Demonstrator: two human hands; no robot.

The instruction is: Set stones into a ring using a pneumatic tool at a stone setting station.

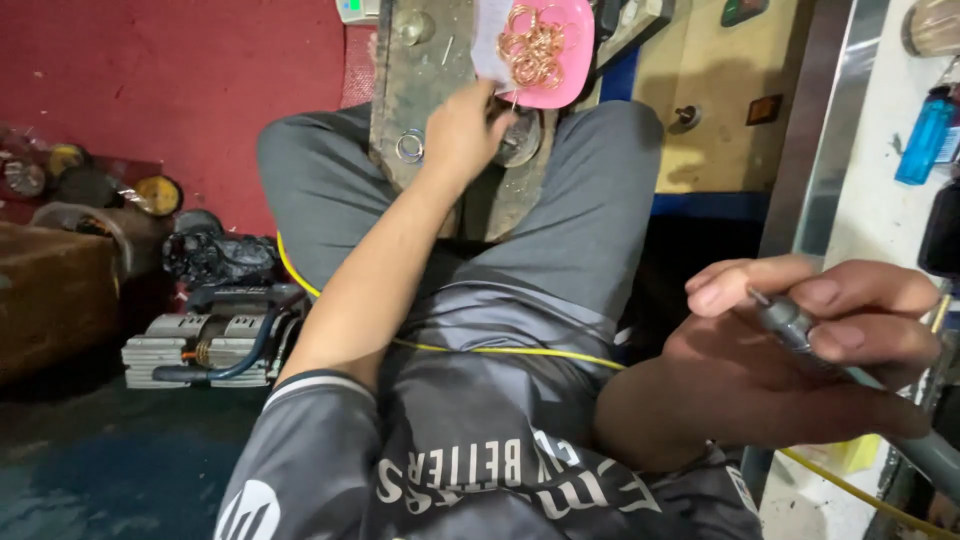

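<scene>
Just beyond the left hand (pixel 462 130), the dish (pixel 570 60) was pink and the rings (pixel 532 45) in it coppery gold. The tool (pixel 790 322) in the right hand (pixel 790 370) was grey. Between the hands, a yellow cord (pixel 500 351) crossed grey trousers (pixel 570 240).

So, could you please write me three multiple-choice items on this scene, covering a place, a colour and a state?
1. Where do the thin copper-coloured wire rings lie?
A. in the pink plastic dish
B. on the floor
C. in the right hand

2. What colour is the thin cord across the lap?
A. green
B. yellow
C. white

3. What is the right hand doing?
A. resting open
B. gripping a grey metal pen-shaped tool
C. holding a ring

Answers: 1 A, the rings are heaped in the dish; 2 B, the cord is yellow; 3 B, its fingers close on the tool, while the left hand reaches beside the dish.
</scene>
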